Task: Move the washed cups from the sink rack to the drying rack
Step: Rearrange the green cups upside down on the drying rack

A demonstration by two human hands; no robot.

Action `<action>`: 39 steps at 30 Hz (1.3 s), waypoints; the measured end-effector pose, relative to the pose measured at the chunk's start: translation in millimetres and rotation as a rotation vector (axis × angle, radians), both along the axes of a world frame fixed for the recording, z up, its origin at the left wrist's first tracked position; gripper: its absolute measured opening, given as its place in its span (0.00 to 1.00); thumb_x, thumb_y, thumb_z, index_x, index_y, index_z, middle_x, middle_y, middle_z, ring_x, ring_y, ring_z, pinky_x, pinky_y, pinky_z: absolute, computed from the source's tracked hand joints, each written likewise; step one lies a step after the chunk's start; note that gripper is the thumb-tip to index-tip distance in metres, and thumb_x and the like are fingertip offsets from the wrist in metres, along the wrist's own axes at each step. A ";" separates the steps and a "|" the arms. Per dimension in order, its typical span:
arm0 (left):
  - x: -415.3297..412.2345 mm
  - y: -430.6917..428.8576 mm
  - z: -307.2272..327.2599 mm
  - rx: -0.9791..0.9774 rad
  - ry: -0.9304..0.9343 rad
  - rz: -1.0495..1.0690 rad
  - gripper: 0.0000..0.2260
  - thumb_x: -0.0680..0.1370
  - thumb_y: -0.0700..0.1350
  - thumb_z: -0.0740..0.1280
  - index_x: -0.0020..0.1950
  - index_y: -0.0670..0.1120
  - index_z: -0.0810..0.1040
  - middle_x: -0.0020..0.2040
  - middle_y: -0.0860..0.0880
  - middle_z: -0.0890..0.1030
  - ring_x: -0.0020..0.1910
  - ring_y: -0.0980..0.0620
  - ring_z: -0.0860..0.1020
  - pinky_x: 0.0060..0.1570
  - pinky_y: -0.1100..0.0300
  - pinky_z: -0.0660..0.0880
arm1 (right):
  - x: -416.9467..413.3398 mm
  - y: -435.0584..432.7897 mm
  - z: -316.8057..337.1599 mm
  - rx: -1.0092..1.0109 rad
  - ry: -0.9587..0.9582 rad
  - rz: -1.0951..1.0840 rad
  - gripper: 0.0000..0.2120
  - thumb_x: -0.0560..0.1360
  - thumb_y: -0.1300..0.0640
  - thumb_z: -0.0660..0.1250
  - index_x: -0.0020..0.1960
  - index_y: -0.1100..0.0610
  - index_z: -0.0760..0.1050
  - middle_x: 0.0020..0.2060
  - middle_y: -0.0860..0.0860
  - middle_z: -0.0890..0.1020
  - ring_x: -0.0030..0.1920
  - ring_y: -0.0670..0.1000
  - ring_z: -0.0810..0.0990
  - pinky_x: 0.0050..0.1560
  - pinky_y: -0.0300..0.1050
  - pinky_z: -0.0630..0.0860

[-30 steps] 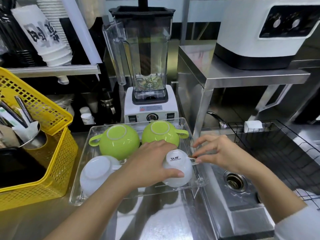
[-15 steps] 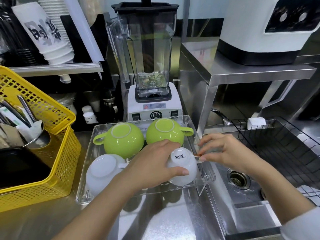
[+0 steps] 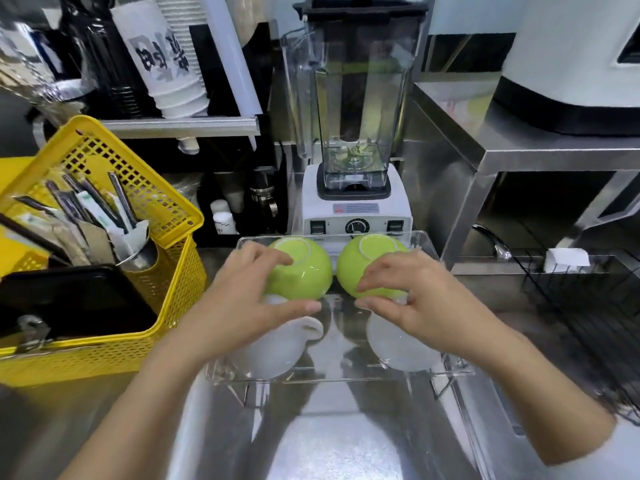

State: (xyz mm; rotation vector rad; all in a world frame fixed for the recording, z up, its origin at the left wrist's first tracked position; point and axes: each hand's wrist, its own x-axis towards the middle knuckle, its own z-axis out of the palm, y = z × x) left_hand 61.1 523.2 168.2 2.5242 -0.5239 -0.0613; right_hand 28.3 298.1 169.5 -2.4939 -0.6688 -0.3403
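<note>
1. The steel counter fills the lower frame. On it, at centre, stands the clear acrylic drying rack, with the white blender with its clear jar behind it and the yellow plastic basket of utensils at left. The black wire sink rack at the right edge looks empty in the part I can see.

2. All four cups sit upside down in the drying rack: two round green ceramic cups at the back, left and right, and two white ceramic cups in front, left and right.

3. What has just changed: a second ago my left hand was cupped over the right white cup and my right hand was at its handle. Both have since let go and gone up to the back row.

4. My left hand is now spread wide over the left green cup, thumb along its lower rim. My right hand is spread the same way on the right green cup. I cannot tell whether either is gripping or just resting.

5. I judge the moving is done and I am only tidying the back row.
</note>
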 end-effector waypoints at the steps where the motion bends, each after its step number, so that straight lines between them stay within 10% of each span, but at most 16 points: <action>1: -0.6 8.7 -0.2 0.019 0.025 0.007 0.42 0.53 0.75 0.61 0.63 0.57 0.68 0.57 0.57 0.65 0.60 0.57 0.64 0.57 0.61 0.61 | 2.2 8.4 -0.3 -0.045 0.019 0.017 0.12 0.69 0.49 0.66 0.46 0.55 0.81 0.41 0.53 0.83 0.45 0.50 0.77 0.49 0.50 0.72; 11: -15.1 37.6 -11.6 0.179 0.105 -0.057 0.46 0.53 0.69 0.66 0.70 0.59 0.58 0.67 0.58 0.61 0.68 0.56 0.57 0.67 0.59 0.55 | 13.7 55.1 -18.3 -0.282 0.051 0.094 0.13 0.73 0.46 0.64 0.50 0.54 0.78 0.45 0.52 0.79 0.51 0.54 0.74 0.46 0.46 0.61; 19: -21.3 31.9 -12.6 0.089 0.131 -0.041 0.38 0.60 0.61 0.73 0.66 0.60 0.63 0.63 0.60 0.67 0.63 0.55 0.64 0.62 0.57 0.61 | 9.5 53.7 -17.7 -0.335 0.086 0.056 0.12 0.73 0.49 0.64 0.34 0.50 0.66 0.27 0.42 0.63 0.41 0.50 0.68 0.43 0.47 0.55; 33: -17.1 27.3 -18.3 0.044 0.123 -0.123 0.42 0.57 0.68 0.67 0.68 0.57 0.62 0.61 0.61 0.66 0.64 0.61 0.65 0.60 0.65 0.62 | 6.1 41.5 -15.8 -0.300 0.189 0.030 0.15 0.69 0.40 0.66 0.46 0.52 0.75 0.40 0.45 0.77 0.46 0.47 0.71 0.52 0.47 0.57; 39: 4.2 37.0 -6.1 -0.265 -0.013 0.067 0.18 0.73 0.55 0.66 0.61 0.51 0.72 0.57 0.54 0.78 0.56 0.59 0.75 0.59 0.58 0.71 | 20.7 39.3 -5.7 -0.187 0.138 -0.066 0.16 0.71 0.43 0.65 0.54 0.52 0.75 0.49 0.48 0.79 0.53 0.49 0.73 0.54 0.46 0.58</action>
